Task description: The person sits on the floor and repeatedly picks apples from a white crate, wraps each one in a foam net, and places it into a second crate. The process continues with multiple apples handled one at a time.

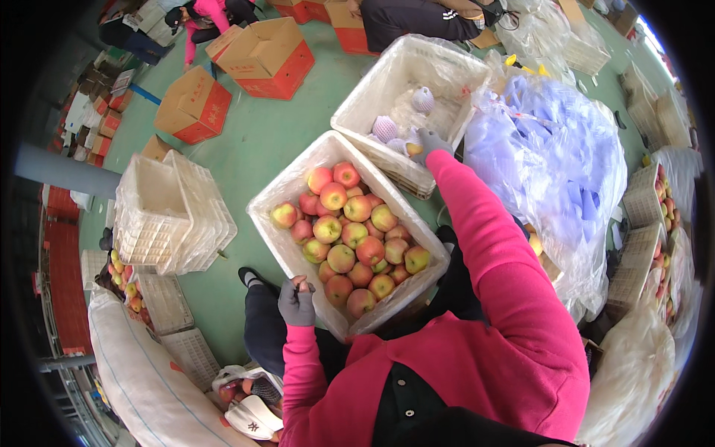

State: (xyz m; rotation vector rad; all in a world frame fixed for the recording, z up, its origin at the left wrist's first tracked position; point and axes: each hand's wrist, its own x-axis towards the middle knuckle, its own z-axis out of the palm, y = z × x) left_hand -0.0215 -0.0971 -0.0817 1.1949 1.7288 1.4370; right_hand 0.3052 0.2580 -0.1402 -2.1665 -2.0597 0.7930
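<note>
My right hand (433, 143), in a grey fingertip-less glove, reaches into the upper plastic crate (357, 100) and holds an apple (413, 149). Beside that apple lie a pink foam-netted fruit (384, 128) and a white foam-netted fruit (423, 99). The crate is lined with clear film. Nearer to me, a second lined crate (279, 246) holds many loose red-yellow apples (354, 234). My left hand (297, 302), also gloved, is by the left rim of this crate, fingers curled in with nothing visible in them.
A large clear bag of lilac foam nets (547, 145) sits to the right. Stacked film-covered crates (173, 218) stand left. Open cartons (192, 106) are on the green floor ahead, near a crouching person (206, 19) and another person's leg (419, 25). A white sack (139, 363) lies lower left.
</note>
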